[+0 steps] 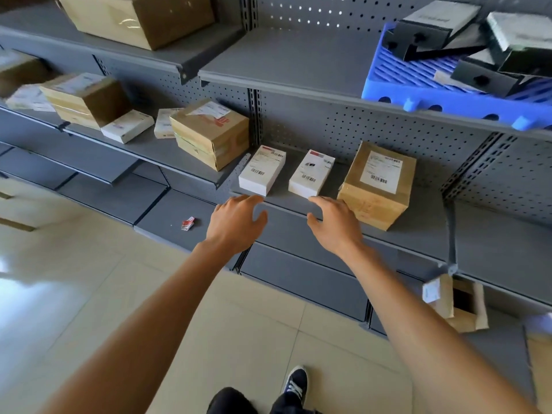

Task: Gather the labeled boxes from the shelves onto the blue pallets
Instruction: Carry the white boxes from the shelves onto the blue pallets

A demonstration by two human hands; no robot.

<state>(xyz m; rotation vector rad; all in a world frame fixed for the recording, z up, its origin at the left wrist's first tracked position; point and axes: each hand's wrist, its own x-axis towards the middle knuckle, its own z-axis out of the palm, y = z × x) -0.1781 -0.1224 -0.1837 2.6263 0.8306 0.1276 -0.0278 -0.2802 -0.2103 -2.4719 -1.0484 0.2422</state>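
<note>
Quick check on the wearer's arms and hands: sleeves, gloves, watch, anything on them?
Nothing worn on either. The left hand and right hand are bare, no gloves, rings or wristbands visible. Both forearms are uncovered as far as the frame's bottom edge, so no sleeve shows. No cables or markers on them.

Looking like a stockroom or parcel depot: grey perforated metal shelving carrying barcode-labelled cartons, a blue pallet sitting above, pale floor tiles lying below.
</note>
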